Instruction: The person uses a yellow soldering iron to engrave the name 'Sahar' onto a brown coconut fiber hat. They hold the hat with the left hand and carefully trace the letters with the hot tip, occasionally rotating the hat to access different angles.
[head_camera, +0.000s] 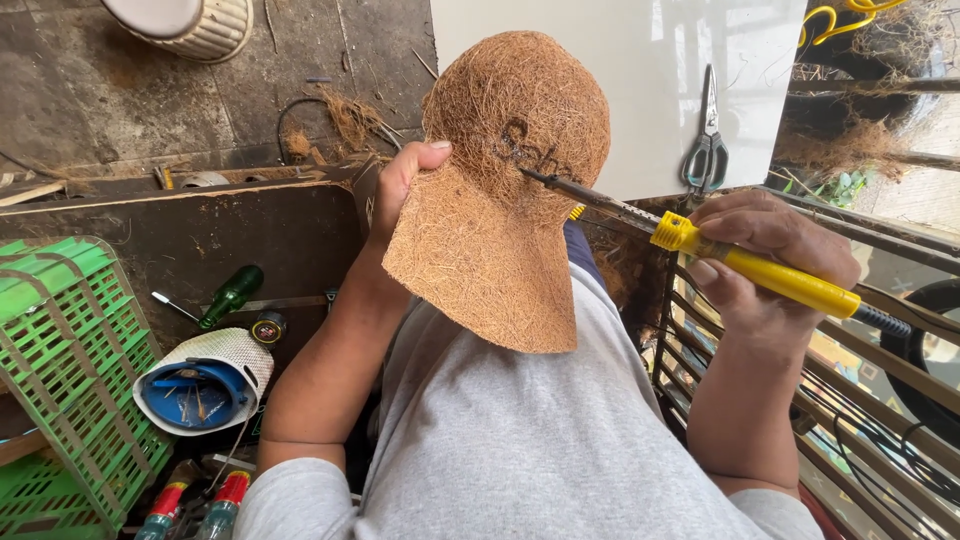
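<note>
My left hand (402, 188) grips a brown coconut-fibre cap (500, 190) by the edge where crown meets brim, thumb on its outside, holding it up over my knee. Dark burnt lettering shows on the crown. My right hand (770, 262) holds a yellow-handled soldering iron (760, 268) like a pen. Its thin metal tip touches the crown beside the burnt marks.
A green plastic crate (70, 370) stands at the left. A white-and-blue woven helmet (205, 380) and a green screwdriver (228, 297) lie on the dark board. Scissors (707, 140) hang on the white panel (640, 70). Wooden slats (860, 380) run at the right.
</note>
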